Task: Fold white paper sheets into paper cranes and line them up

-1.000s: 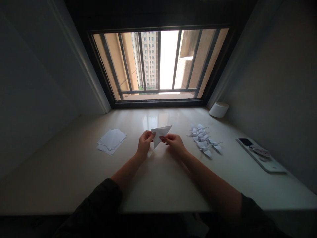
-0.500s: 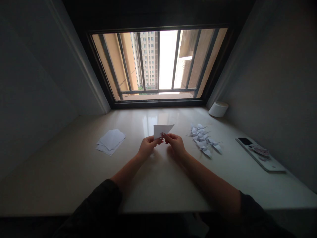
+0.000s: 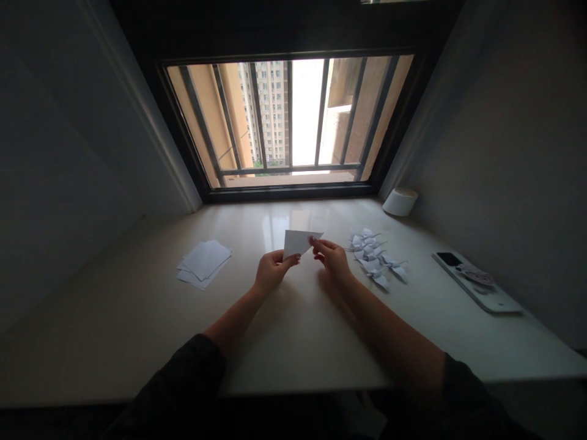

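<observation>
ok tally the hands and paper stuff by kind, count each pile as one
Hands, left hand and right hand: 2
Held folded paper: 1
Stack of sheets: 1
Pile of folded birds: 1, birds overlap too much to count singly
Total: 5

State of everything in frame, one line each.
Folded paper, flat-sided, pointed at its right corner, held in both hands
Left grip, closed on the paper's left side
Right grip, pinching near the right corner
Paper sheets, flat, loosely piled, edges misaligned
Paper birds, folded, clustered
Phone, lying flat
White cylinder, standing near window
Window, open or shut unclear
</observation>
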Motion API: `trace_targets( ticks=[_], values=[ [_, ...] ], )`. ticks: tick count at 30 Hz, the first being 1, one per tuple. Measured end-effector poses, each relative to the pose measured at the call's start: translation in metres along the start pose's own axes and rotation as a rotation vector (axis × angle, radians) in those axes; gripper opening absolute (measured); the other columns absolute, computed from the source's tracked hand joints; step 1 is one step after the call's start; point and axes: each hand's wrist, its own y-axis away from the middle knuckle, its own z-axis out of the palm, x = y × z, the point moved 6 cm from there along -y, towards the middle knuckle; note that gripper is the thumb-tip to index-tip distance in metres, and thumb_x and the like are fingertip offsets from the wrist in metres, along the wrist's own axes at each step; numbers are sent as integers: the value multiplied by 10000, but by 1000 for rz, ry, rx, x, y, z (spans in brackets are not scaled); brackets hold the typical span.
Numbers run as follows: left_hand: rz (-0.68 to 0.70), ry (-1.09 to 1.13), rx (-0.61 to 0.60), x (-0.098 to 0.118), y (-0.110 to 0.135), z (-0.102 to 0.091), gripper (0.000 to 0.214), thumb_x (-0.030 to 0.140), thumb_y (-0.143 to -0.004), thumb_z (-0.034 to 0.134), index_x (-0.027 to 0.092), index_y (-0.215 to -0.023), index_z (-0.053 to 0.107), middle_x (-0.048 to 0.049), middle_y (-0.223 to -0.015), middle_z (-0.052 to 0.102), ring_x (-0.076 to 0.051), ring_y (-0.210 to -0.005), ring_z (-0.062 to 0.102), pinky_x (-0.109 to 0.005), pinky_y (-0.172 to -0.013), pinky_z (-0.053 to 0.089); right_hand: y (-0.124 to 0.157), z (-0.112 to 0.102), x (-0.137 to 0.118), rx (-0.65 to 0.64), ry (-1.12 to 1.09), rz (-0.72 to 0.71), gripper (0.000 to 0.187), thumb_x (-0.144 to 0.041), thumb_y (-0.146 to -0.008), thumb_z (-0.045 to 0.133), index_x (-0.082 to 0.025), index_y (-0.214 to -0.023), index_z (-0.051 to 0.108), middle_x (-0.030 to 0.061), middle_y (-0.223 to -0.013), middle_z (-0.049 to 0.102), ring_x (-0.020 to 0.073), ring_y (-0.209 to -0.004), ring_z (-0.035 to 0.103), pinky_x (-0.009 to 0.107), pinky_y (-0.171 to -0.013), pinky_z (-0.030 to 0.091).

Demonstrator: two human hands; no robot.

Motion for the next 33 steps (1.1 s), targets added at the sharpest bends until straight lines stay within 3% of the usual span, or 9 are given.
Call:
trace_targets(
  ticks=[11,15,27,31,33],
  values=[
    [-6,-58,20,2,-1,-4,307,447,-651,679,161,-755,720,-82,-750,707,-244,-748,641,-322,-699,466,-9,-8,0,14,69,-54,329,-490,-547,741,-179,-565,636,-1,-545,543,119,-528,480,265,-499,360],
    [-3,-64,32,0,-5,-10,294,443,-635,694,167,-735,722,-83,-746,709,-249,-755,647,-319,-700,467,-9,-8,0,-36,60,-43,325,-487,-570,733,-180,-549,629,0,-541,550,116,-525,481,262,-501,359],
    [-41,-38,-53,1,-9,-14,292,424,-645,692,153,-751,719,-93,-721,703,-216,-708,645,-313,-692,469,-10,-9,4,-84,9,-13,394,-545,-632,669,-166,-531,626,50,-575,611,139,-541,521,268,-500,372],
    [-46,-95,-96,-3,-9,-13,324,447,-658,668,148,-774,714,-88,-747,704,-216,-725,641,-291,-674,454,-13,-11,1,-83,52,-63,512,-652,-690,541,-161,-677,683,68,-638,652,147,-535,550,272,-489,389],
    [-29,-235,-100,-2,-8,-16,346,477,-672,639,155,-776,711,-69,-739,701,-212,-716,631,-275,-638,429,-14,-10,-3,-120,132,-91,489,-618,-660,601,-166,-817,703,61,-701,675,143,-548,561,263,-500,398]
  ],
)
